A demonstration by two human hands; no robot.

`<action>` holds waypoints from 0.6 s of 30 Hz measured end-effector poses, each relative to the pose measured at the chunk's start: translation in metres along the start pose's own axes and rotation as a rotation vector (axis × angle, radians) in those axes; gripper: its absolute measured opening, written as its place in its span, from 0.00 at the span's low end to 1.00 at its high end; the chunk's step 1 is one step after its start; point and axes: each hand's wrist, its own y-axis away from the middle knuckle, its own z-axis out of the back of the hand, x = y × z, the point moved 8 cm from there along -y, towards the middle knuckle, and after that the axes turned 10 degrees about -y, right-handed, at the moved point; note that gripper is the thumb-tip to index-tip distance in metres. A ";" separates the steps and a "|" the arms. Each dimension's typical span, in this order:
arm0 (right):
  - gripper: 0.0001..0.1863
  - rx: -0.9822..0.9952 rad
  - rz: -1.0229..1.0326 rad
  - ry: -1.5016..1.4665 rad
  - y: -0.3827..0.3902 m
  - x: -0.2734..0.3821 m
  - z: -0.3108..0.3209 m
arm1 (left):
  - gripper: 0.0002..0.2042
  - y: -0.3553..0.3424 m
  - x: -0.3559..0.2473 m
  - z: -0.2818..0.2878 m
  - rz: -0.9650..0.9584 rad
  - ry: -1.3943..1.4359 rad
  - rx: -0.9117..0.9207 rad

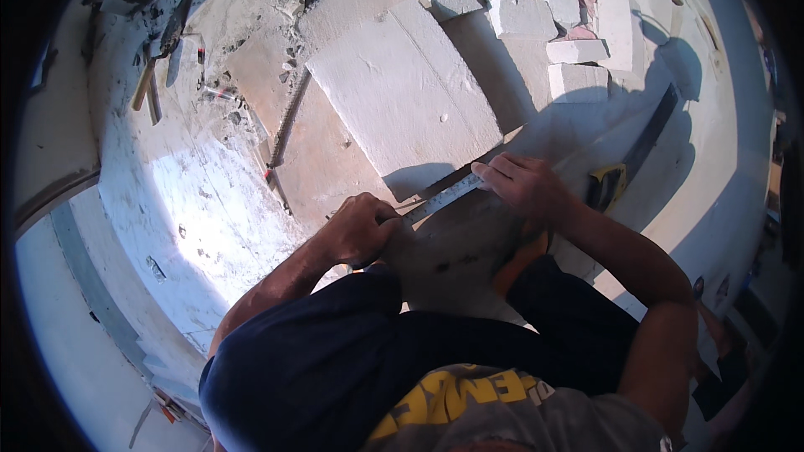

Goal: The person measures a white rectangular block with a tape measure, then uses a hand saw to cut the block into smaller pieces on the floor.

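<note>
So, with 12 being the far side, the pale strip (444, 199) sits pretty much mid-view, slanting from 8 o'clock up to 2 o'clock. It's long and narrow with darker marks on it, but I can't tell exactly what it is. The left hand (360, 230), at 8 o'clock, has its fingers curled tight around the lower end, thumb pointing along it. The right hand (523, 188), over at 3, pinches the upper end between thumb and fingers.

Just past the strip, at 12, there's a big white slab (406, 88) lying tilted on a brown board (322, 151), with a faint line running down its right side and a shadow across its near corner. Can't tell if the strip actually touches it. A bunch of smaller white blocks (523, 18) is heaped around 1 o'clock, with a bit of pinkish-red material (578, 33) between some of them.

The hand saw (653, 130) lies with its yellow-and-black handle at 3 and its blade pointing to 2. Over at 10 there's a ribbed rod (290, 117) beside the slab, and further out a wooden-handled tool (143, 85).
</note>
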 end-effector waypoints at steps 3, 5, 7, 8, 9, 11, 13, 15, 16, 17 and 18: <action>0.16 0.041 0.015 -0.080 -0.031 0.033 -0.008 | 0.25 0.014 -0.030 0.040 0.075 0.039 -0.061; 0.16 -0.009 0.124 -0.091 -0.064 0.062 -0.017 | 0.46 0.020 -0.039 0.063 0.063 0.047 -0.140; 0.17 -0.092 0.174 -0.200 -0.094 0.072 -0.028 | 0.50 0.027 -0.041 0.091 0.002 -0.023 -0.346; 0.17 -0.132 0.194 -0.252 -0.102 0.073 -0.028 | 0.53 0.030 -0.044 0.105 -0.033 -0.056 -0.444; 0.17 -0.139 0.152 -0.204 -0.108 0.066 -0.026 | 0.58 0.030 -0.039 0.118 0.012 -0.091 -0.449; 0.17 -0.144 0.067 -0.104 -0.121 0.049 -0.018 | 0.55 0.026 -0.022 0.148 0.112 -0.252 -0.553; 0.18 -0.242 -0.117 -0.138 -0.120 0.016 0.018 | 0.50 0.015 0.016 0.178 0.198 -0.403 -0.710; 0.14 -0.357 -0.204 -0.089 -0.101 -0.032 0.036 | 0.44 0.005 0.071 0.211 0.169 -0.558 -0.867; 0.14 -0.365 -0.306 -0.046 -0.089 -0.053 0.050 | 0.41 -0.002 0.103 0.224 0.141 -0.641 -0.914; 0.14 -0.355 -0.373 -0.017 -0.071 -0.077 0.061 | 0.40 -0.008 0.127 0.232 0.118 -0.731 -0.972; 0.14 -0.358 -0.466 0.019 -0.047 -0.103 0.068 | 0.39 -0.011 0.146 0.240 0.100 -0.826 -1.031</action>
